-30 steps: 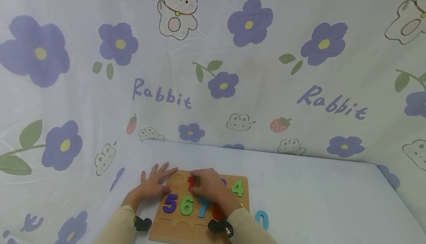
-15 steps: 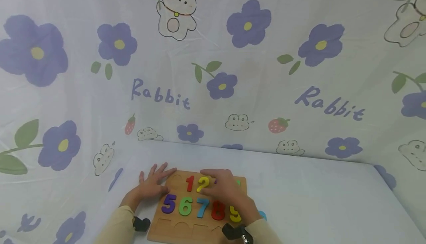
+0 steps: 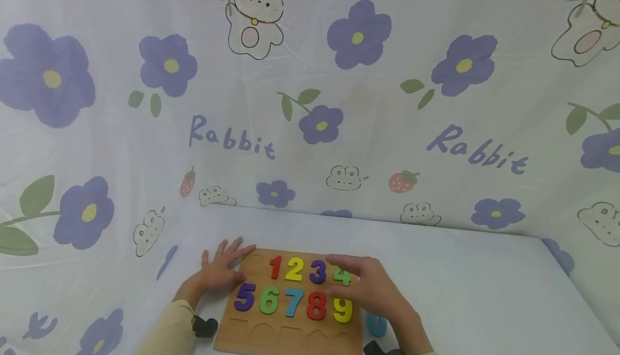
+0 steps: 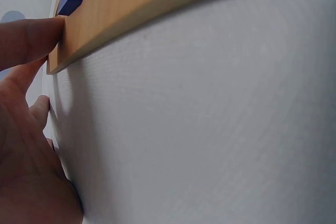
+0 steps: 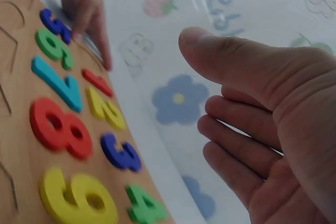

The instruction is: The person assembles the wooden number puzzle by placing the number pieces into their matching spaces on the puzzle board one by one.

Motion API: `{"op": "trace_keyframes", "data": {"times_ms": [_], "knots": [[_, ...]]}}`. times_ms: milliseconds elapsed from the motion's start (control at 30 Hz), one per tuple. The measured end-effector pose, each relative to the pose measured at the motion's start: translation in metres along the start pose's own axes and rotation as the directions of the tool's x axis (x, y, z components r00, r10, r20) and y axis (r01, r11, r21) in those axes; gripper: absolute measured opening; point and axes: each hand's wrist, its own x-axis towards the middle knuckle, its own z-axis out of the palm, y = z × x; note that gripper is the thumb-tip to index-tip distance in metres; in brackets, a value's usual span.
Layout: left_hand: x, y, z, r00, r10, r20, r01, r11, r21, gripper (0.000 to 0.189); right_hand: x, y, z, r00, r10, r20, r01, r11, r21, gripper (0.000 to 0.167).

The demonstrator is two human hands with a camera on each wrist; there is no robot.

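A wooden number board carries coloured number pieces 1 through 9. On its left edge rests my left hand, fingers spread and thumb on the wood near the purple 5; the left wrist view shows this thumb on the board's corner. My right hand hovers over the right end, close to the green 4 and yellow 9, partly covering them in the head view. Nothing sits between its parted thumb and fingers in the right wrist view. The red 1 lies in the top row.
A blue 0 lies on the white table right of the board, partly behind the right wrist. Shaped recesses run along the board's near side, with one round recess at its far left corner. A patterned curtain stands behind.
My right hand has moved rightward from the red 1, past the 2 and 3, to the board's right end. The 1 is left lying in the top row. The left hand stays put.
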Motion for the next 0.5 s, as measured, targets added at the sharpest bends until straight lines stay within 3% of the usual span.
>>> {"op": "trace_keyframes", "data": {"times_ms": [200,400,500], "knots": [[0.004,-0.005,0.002,1.000,-0.022,0.014,0.022,1.000,0.010,0.079,-0.020,0.014,-0.019,0.994,0.089,-0.065,-0.090,0.996,-0.017,0.064],[0.005,-0.009,0.006,1.000,-0.014,-0.001,0.014,1.000,0.005,0.080,-0.041,0.027,-0.032,0.971,0.216,-0.099,-0.218,0.976,-0.008,0.066],[0.005,-0.009,0.007,1.000,-0.011,-0.006,0.011,1.000,-0.003,0.080,-0.051,0.038,-0.038,0.968,0.232,-0.099,-0.234,0.972,-0.011,0.067]]}}
